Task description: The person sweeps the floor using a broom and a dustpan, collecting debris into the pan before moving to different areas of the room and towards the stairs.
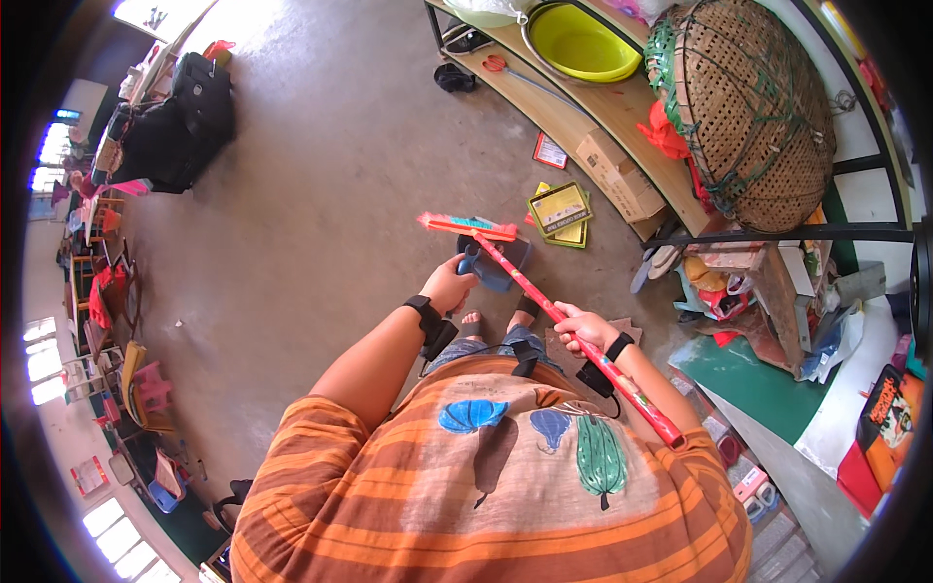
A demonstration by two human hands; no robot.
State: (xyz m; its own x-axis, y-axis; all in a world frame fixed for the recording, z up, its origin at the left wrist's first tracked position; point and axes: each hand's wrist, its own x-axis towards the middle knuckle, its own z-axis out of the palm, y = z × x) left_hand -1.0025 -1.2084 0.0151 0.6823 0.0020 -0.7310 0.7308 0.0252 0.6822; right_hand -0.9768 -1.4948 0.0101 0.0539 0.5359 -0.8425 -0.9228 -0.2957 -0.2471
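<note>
My right hand (583, 328) is wrapped around the red patterned handle of a broom (526, 280), which slants from near my right elbow up to the left. Its broad red head, with some teal and pink showing, is raised over a blue-grey dustpan (503, 270) in front of my feet. My left hand (449, 285) is closed on the dustpan's upright blue handle, just below the broom head. The broom head hides part of the dustpan, and its inside cannot be made out.
Yellow-green flat packs (561, 213) and a red-edged card (550, 152) lie on the floor by a wooden shelf. The shelf carries a cardboard box (619, 175), a yellow-green basin (583, 44) and a large woven basket (753, 117). Black bags (185, 121) stand far left.
</note>
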